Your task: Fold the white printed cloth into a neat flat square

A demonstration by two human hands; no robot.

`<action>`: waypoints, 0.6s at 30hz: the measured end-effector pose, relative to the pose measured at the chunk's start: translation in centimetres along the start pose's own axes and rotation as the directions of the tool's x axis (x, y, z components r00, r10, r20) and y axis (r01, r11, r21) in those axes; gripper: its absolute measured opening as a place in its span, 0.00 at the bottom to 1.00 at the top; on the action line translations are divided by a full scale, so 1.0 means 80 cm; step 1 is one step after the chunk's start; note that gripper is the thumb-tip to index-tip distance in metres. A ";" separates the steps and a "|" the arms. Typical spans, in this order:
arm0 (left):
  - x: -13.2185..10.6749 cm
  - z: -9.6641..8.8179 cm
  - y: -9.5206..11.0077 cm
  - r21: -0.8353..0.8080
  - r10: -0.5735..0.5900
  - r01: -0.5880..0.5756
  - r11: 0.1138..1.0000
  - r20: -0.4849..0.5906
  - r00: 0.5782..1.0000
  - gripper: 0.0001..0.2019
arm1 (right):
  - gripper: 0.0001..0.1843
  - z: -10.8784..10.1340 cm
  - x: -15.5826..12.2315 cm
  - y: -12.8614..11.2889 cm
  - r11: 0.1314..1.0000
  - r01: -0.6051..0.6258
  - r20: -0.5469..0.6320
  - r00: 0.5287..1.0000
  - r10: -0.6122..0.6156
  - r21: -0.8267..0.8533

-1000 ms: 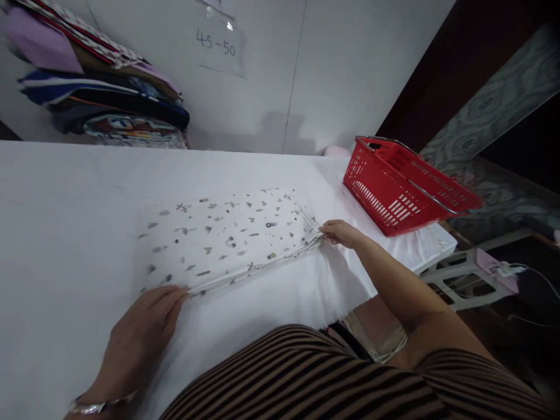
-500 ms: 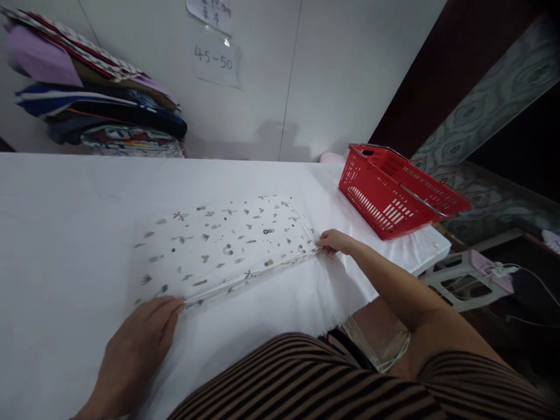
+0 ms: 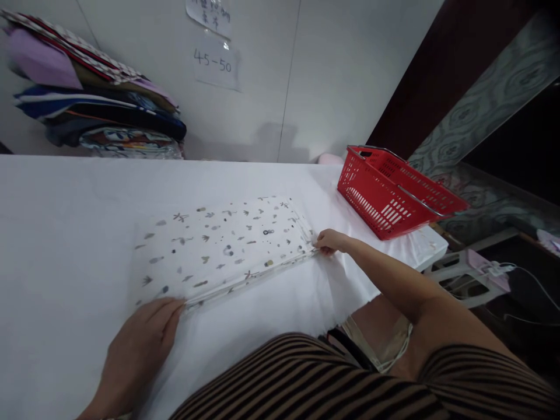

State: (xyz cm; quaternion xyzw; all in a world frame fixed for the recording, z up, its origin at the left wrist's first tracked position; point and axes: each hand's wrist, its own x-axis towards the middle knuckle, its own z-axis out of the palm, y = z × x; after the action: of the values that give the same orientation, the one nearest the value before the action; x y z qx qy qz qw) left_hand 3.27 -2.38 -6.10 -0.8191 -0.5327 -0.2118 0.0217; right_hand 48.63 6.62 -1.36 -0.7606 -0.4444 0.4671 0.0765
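A white printed cloth [image 3: 227, 245], folded into a rectangle with small grey and ochre motifs, lies flat on the white-covered table [image 3: 65, 233]. Its near edge shows several layers. My left hand [image 3: 142, 338] pinches the near left corner, thumb and fingers closed on the layers. At the near right corner, my right hand [image 3: 331, 240] grips the edge between thumb and fingers, with the fingertips partly hidden. Between both hands the near edge runs fairly straight.
A red plastic basket [image 3: 394, 192] with metal handles stands at the table's right end. Folded fabrics [image 3: 100, 93] are stacked at the back left against the wall. A white plastic stool [image 3: 472, 280] with a plug and cord is beyond the right edge.
Almost nothing differs. Both hands keep hold of the same corners, and the view has shifted very slightly.
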 end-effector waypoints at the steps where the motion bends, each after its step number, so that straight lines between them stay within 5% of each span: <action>1: 0.000 0.001 -0.001 0.000 0.003 -0.003 1.000 -0.009 1.000 0.22 | 0.13 0.000 -0.001 -0.002 1.000 -0.013 0.007 1.000 0.013 -0.019; 8: -0.001 0.012 -0.009 0.004 0.020 -0.020 1.000 -0.025 0.999 0.20 | 0.13 0.000 -0.024 -0.029 0.962 -0.117 0.009 0.992 0.123 -0.246; 18: -0.003 0.015 -0.014 0.026 0.069 -0.067 0.997 -0.075 0.995 0.21 | 0.06 0.011 -0.016 -0.036 0.946 -0.126 -0.076 0.991 0.108 -0.298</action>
State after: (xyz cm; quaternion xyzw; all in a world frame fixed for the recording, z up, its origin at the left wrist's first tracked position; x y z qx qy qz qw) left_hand 2.58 -1.78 -7.51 -0.8278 -0.5057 -0.2356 0.0586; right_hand 46.02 7.14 0.52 -0.8018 -0.4623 0.3746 -0.0556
